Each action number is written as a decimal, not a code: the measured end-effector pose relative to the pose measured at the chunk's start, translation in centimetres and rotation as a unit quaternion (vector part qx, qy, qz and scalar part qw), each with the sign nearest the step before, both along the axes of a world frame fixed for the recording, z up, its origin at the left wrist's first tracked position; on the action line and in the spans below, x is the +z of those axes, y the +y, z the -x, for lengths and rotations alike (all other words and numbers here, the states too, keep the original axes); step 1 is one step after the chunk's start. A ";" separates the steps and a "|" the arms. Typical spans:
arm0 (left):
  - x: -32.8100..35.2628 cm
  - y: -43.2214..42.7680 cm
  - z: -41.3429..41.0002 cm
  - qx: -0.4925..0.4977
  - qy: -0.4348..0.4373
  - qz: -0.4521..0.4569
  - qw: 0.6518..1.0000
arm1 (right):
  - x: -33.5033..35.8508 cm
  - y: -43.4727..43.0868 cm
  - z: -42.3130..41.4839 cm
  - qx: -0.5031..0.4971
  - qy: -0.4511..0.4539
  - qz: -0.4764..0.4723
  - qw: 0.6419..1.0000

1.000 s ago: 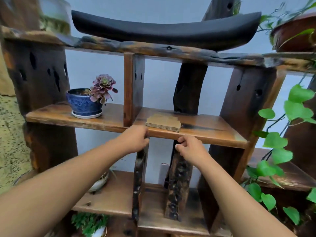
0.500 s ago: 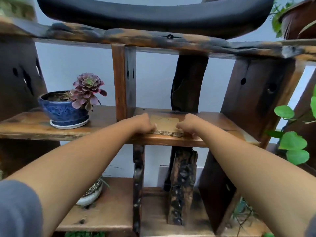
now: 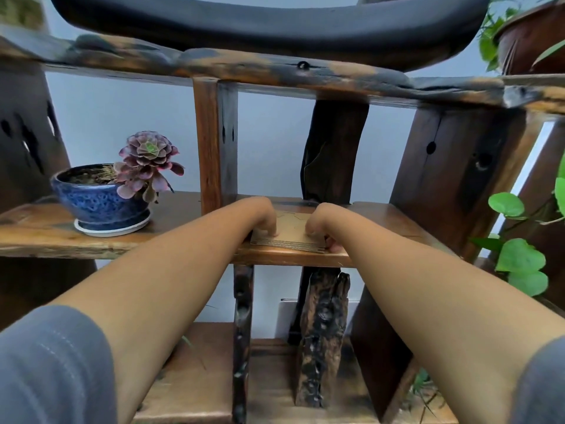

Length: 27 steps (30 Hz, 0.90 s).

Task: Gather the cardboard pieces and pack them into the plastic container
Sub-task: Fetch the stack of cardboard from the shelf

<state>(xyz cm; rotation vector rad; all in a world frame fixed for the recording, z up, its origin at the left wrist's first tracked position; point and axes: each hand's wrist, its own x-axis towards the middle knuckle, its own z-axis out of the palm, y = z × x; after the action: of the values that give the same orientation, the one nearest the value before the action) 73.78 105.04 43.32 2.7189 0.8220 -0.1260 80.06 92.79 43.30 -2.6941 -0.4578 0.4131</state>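
Note:
A flat stack of brown cardboard pieces (image 3: pixel 292 231) lies near the front edge of the middle wooden shelf (image 3: pixel 305 258). My left hand (image 3: pixel 262 216) rests on the stack's left side with its fingers curled down onto the top piece. My right hand (image 3: pixel 321 223) grips the right side, with the fingers on top and the thumb at the front right corner. Both hands touch the stack, which still lies on the shelf. No plastic container is in view.
A blue pot with a purple succulent (image 3: pixel 113 191) stands on the shelf to the left, past a wooden upright (image 3: pixel 214 142). A dark post (image 3: pixel 333 154) rises behind the stack. Green vine leaves (image 3: pixel 519 255) hang at the right. A black curved object (image 3: pixel 269 22) lies on the top shelf.
Both hands rose from the shelf's front edge onto the cardboard stack and closed in on its two sides. The camera moved closer to the shelf.

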 end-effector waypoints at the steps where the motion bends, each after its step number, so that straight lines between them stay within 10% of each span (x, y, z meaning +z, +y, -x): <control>1: 0.0 0.2 0.2 0.011 -0.001 0.026 1.000 | -0.2 -0.2 -0.1 -0.016 0.022 -0.013 1.000; 11: -2.4 -0.7 3.4 0.050 -0.174 0.199 0.963 | -3.3 -2.8 1.9 -0.122 0.133 -0.301 0.936; 20: -9.8 -4.0 12.3 -0.037 -0.328 0.226 0.917 | -8.7 -8.7 9.7 -0.056 -0.075 -0.300 0.949; 27: -20.0 -7.5 19.2 -0.089 -0.258 0.267 0.924 | -19.1 -13.6 17.9 -0.087 -0.081 -0.232 0.965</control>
<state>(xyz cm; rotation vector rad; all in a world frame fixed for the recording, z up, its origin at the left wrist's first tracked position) 54.58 97.53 23.30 2.1448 0.3202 0.2815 62.17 79.17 24.17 -2.2906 -0.3113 0.0255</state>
